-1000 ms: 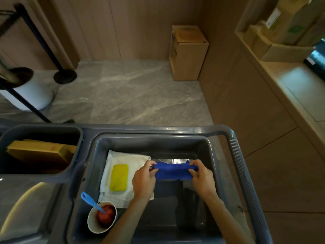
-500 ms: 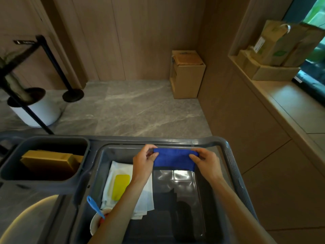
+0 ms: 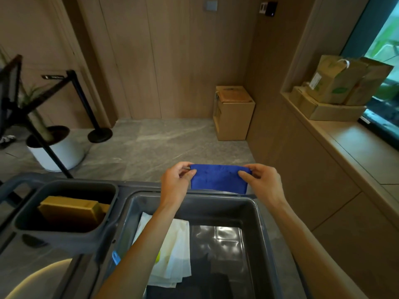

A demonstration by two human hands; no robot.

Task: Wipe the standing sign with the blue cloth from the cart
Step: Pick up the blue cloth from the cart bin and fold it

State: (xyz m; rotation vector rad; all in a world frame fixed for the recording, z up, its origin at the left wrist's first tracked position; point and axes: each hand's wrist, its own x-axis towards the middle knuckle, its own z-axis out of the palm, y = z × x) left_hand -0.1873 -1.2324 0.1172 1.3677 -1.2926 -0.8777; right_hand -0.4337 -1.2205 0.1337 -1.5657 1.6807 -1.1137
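A folded blue cloth (image 3: 218,179) hangs stretched between both hands above the far rim of the grey cart bin (image 3: 262,214). My left hand (image 3: 176,183) pinches its left top corner and my right hand (image 3: 262,182) pinches the right top corner. At the far left edge stands a dark sign panel on a black slanted stand (image 3: 9,91), only partly in view.
White cloths (image 3: 180,244) and a yellow item lie in the bin. A smaller tub (image 3: 64,209) holds a tan box. A black stanchion (image 3: 86,108), white planter (image 3: 58,153), cardboard box (image 3: 234,112) and a ledge with paper bags (image 3: 339,83) surround the marble floor.
Both hands lifted the blue cloth up out of the bin to above its far rim. The view tilted upward, showing more wall and the stand at left.
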